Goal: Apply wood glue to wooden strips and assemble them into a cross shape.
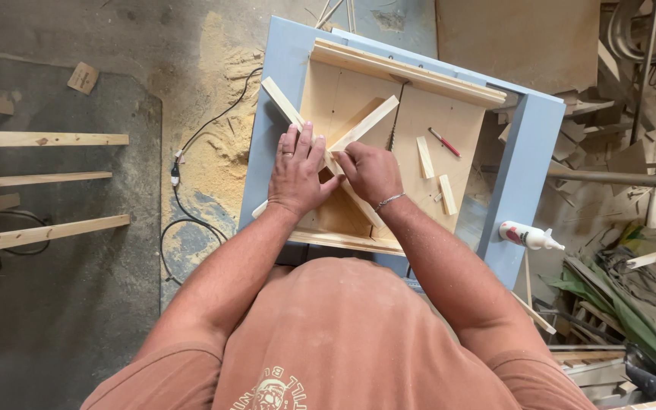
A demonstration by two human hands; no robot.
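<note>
- three long wooden slats [39, 182] lie on the dark floor mat, well apart from the bench, near the picture's left edge; a small square wood offcut [83, 77] sits on the floor above them.
- a black cable [191, 190] runs over a sawdust heap just beside the left edge of the blue saw table [521, 167].
- left hand [298, 173] lies flat, fingers spread, pressing the long diagonal wood strip [282, 100] down near the wooden sled's [449, 121] left edge, seemingly to keep it from shifting.
- right hand [371, 171] is curled, knuckles up, over the spot where a shorter angled strip [366, 121] meets the long one; whether its fingers pinch anything i cannot tell.
- the sled's back fence [404, 72] runs along the far edge, a stop for the strips.
- two short cut pieces [434, 175] and a red pencil [445, 142] rest toward the sled's right edge, out of the way.
- a white glue bottle [529, 236] with a pink label lies on its side at the table's near right corner.
</note>
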